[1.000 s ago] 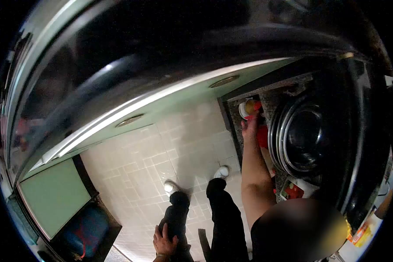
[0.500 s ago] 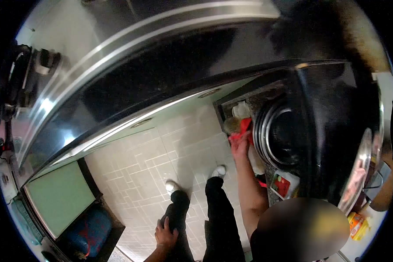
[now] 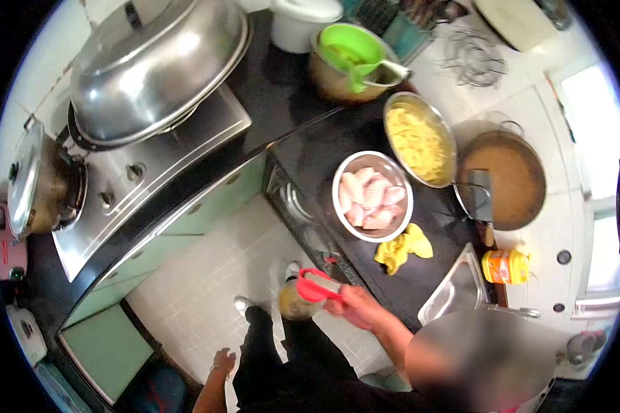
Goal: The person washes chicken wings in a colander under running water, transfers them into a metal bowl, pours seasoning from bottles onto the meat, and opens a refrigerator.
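Observation:
My right hand [image 3: 358, 306] is closed round the red handle of a see-through jar [image 3: 297, 305] with yellowish contents. The jar hangs over the floor in front of the counter, above my legs. A steel bowl [image 3: 336, 206] holding pale pink raw meat pieces [image 3: 372, 196] stands on the black counter beyond it. Beside that bowl lies a crumpled yellow cloth or glove [image 3: 403, 248]. My left hand [image 3: 223, 361] hangs low at my left side, its fingers loosely apart and nothing in it.
A steel basin [image 3: 448, 173] of yellow strips sits past the meat bowl. Behind stand a large wok [image 3: 523, 199], a yellow jar [image 3: 506, 266] and a sink [image 3: 437, 303]. A pot with a green strainer [image 3: 351, 45] is farther back. Left is a stove [image 3: 134, 172] under a domed steel lid [image 3: 158, 76].
My right hand has come up from the low shelf by the stacked pans and now holds the red-handled jar. The view has swung up from the cabinet to the counter top.

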{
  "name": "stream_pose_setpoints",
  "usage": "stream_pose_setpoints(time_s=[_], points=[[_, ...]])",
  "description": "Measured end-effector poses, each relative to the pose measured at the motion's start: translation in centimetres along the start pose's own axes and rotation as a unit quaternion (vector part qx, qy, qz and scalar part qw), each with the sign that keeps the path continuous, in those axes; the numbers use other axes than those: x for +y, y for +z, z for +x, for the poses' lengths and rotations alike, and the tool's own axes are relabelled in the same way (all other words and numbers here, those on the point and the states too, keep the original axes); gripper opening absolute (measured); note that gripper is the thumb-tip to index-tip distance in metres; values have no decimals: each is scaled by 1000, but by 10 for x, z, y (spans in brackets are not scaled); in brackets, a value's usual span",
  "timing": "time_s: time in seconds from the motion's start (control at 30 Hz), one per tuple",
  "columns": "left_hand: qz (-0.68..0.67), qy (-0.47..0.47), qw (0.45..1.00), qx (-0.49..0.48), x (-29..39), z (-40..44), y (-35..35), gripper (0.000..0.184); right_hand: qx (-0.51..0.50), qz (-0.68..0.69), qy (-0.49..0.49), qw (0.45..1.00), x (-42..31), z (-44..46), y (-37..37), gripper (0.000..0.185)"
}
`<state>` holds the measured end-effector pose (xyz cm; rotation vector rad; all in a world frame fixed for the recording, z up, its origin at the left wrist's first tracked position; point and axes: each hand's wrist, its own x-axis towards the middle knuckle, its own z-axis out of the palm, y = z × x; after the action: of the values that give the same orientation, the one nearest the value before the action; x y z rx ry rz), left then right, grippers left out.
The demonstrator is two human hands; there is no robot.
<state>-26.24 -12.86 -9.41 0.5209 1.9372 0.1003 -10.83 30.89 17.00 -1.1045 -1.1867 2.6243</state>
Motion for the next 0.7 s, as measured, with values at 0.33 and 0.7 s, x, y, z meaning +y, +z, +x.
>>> stream_pose_setpoints(time_s=[0.33, 0.7], points=[[-86, 56, 988, 117, 9, 15, -12, 23, 225, -735, -330, 548, -184, -119, -51, 43], [-353, -55, 930, 86, 80, -28, -25, 25, 227, -798, -327, 452, -227, -79, -99, 35]])
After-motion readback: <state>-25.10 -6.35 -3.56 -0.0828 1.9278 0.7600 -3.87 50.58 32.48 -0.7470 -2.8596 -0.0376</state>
